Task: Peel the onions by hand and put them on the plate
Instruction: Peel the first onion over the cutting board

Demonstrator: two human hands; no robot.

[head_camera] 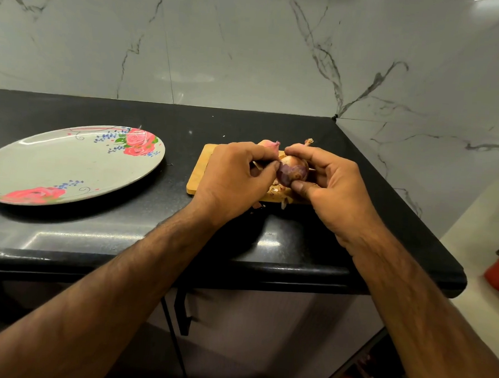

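While the flowered plate (pixel 70 165) sits well off to the left of both hands, the left hand (pixel 234 176) pinches a loose purple flap of skin on the onion (pixel 294 168), which is held between the two hands just above the wooden board (pixel 198 174). The right hand (pixel 329 187) grips that onion, thumb under, fingers curled over. A second onion (pixel 269 144) peeks out behind the left knuckles. Skin scraps (pixel 277 190) lie under the hands. A black counter (pixel 124 240) runs beneath, with a grey marble wall (pixel 250 44) beyond.
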